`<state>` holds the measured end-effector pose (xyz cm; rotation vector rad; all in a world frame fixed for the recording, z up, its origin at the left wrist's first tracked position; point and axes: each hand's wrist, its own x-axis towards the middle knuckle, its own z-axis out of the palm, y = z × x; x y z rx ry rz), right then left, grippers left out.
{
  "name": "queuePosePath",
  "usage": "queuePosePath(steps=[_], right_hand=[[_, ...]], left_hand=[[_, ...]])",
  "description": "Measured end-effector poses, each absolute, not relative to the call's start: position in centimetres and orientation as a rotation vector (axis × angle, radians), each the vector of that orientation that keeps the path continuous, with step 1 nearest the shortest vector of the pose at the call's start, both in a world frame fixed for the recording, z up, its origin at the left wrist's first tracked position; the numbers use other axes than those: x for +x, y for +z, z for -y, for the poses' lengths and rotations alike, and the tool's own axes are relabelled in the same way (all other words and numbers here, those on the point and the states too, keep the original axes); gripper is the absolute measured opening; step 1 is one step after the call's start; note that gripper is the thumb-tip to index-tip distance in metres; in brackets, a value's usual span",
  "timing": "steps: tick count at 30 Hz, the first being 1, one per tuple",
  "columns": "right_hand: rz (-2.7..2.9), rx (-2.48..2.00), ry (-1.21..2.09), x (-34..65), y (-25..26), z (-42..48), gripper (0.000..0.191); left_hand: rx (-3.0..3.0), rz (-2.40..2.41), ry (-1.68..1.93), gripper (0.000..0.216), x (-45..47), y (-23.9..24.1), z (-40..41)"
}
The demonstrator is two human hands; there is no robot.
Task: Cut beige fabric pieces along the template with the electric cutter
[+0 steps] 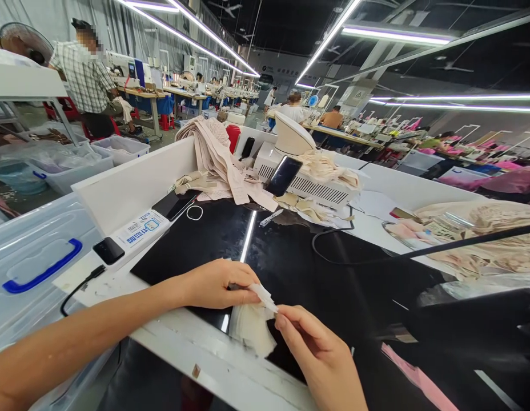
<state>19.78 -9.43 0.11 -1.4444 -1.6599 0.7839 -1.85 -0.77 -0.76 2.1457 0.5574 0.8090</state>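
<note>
Between thumb and fingers, my left hand [224, 285] grips a small bundle of cream fabric pieces [253, 330], which hangs fanned out over the front edge of the black tabletop [290, 251]. My right hand [318, 348] pinches the tip of a white layer at the bundle's right end, thumb against forefinger. The two hands are close together, with the fabric stretched between them. How many layers are in the bundle I cannot tell.
Beige fabric strips [217, 154] are heaped at the back, beside a phone [284, 176] leaning on a white machine [308, 185]. A black cable [419, 251] crosses the right side. A pink strip [417, 377] lies front right. Co-workers sit farther off.
</note>
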Motion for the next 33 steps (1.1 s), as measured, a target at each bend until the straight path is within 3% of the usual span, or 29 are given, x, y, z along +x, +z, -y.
queuePosePath(steps=[10,16,22,33], right_hand=[[1.637,-1.443,0.728,19.6,0.2,9.2,0.023],[1.944,-1.186,0.335,19.6,0.7,10.1,0.006],[2.371,-0.964,-0.006,19.4,0.3,10.0,0.016],[2.358,-0.978,0.019,19.3,0.3,9.9,0.021]], left_hand=[[2.127,-0.545,0.792,0.017,-2.0,-0.9,0.7],[2.164,-0.561,0.824,0.012,-1.8,-1.0,0.7],[2.198,-0.563,0.837,0.014,-1.8,-0.9,0.7],[2.191,-0.56,0.837,0.014,-1.8,-1.3,0.6]])
